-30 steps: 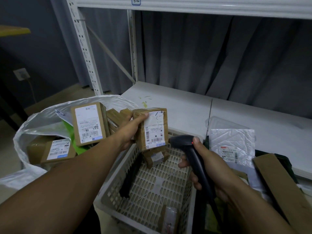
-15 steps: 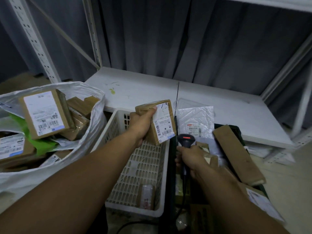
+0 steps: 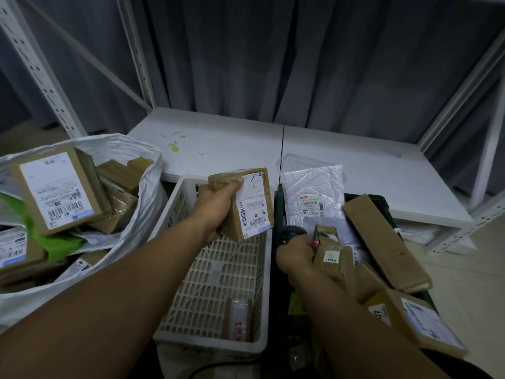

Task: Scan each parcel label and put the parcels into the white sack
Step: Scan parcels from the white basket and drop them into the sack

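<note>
The right hand (image 3: 296,255) has dropped the black handheld scanner (image 3: 289,232) among the dark crate's parcels; the left hand (image 3: 216,206) still grips the labelled brown cardboard parcel (image 3: 246,203), likely scanned and sack-bound

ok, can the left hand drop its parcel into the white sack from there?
Probably yes. The left hand has its grip on the brown taped parcel above the white slotted basket; the open white plastic sack sits right beside it, with nothing between.
</note>
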